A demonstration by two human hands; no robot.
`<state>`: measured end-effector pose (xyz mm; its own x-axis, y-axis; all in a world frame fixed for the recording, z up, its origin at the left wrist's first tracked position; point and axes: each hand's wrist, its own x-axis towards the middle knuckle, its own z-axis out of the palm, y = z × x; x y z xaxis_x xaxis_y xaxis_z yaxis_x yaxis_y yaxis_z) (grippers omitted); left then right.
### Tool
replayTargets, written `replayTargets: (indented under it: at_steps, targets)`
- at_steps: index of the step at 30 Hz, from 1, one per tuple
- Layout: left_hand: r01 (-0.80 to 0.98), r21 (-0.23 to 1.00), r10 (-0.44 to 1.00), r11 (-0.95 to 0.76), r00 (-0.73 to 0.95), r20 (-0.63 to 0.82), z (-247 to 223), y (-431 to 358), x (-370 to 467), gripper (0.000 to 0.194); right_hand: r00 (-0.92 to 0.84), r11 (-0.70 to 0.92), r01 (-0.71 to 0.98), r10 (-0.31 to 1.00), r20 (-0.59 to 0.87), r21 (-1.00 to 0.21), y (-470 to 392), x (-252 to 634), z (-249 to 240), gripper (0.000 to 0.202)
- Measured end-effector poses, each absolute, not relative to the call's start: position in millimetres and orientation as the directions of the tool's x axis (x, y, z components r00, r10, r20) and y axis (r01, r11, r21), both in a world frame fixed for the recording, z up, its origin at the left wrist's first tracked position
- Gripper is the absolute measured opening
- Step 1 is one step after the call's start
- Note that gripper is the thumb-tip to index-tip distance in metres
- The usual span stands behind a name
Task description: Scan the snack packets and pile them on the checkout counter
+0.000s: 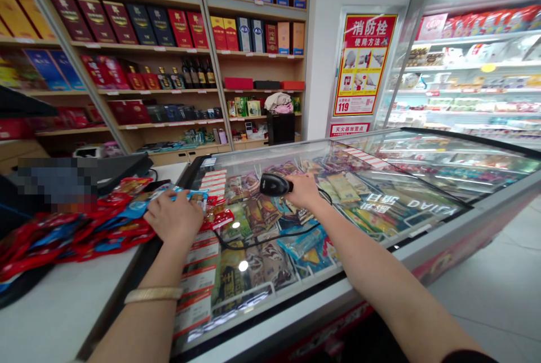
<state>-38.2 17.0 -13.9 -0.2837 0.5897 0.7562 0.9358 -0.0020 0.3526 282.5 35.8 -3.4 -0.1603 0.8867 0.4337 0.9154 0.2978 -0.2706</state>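
My right hand (303, 189) is closed around the handle of a black barcode scanner (274, 184), held over the freezer's glass lid with its head pointing left. From the scanner a black cable (270, 237) loops across the glass. My left hand (176, 217) has its fingers curled over small snack packets at the counter's right edge. A blue snack packet (198, 198) shows by its fingertips, and red packets (220, 217) stick out to its right over the glass. More red and blue packets (101, 228) lie in a long pile to the left.
The white counter (84, 301) adjoins a glass-topped chest freezer (329, 290) filled with wrapped ice creams. A dark monitor (122, 171) stands at the left. Shelves (177, 50) of boxed bottles line the back wall, and a lit open fridge (473, 81) is at the right.
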Motion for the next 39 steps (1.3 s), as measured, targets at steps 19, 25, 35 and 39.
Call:
replayTargets:
  at_steps: [19, 25, 35, 39]
  targets:
    - [0.806, 0.269, 0.558, -0.527, 0.090, 0.825, 6.8, -9.5, 23.8, 0.019, -0.107, 0.301, 0.905, 0.845, 0.524, -0.300, 35.2, 284.9, -6.4, 0.025]
    - [0.872, 0.353, 0.531, -0.338, -0.133, 0.837, 14.8, -0.5, 0.2, 0.021, -0.100, 0.283, 0.912, 0.855, 0.508, -0.296, 33.1, 284.4, -4.1, 0.029]
    - [0.800, 0.577, 0.349, 0.165, -0.594, 0.725, 40.1, -16.2, -72.0, 0.042, -0.134, 0.327, 0.904, 0.827, 0.546, -0.274, 35.7, 281.6, -7.7, 0.026]
    - [0.817, 0.542, 0.344, 0.197, -0.575, 0.742, 35.6, -18.7, -72.7, 0.053, -0.153, 0.332, 0.906, 0.833, 0.531, -0.260, 34.6, 279.4, -8.1, 0.025]
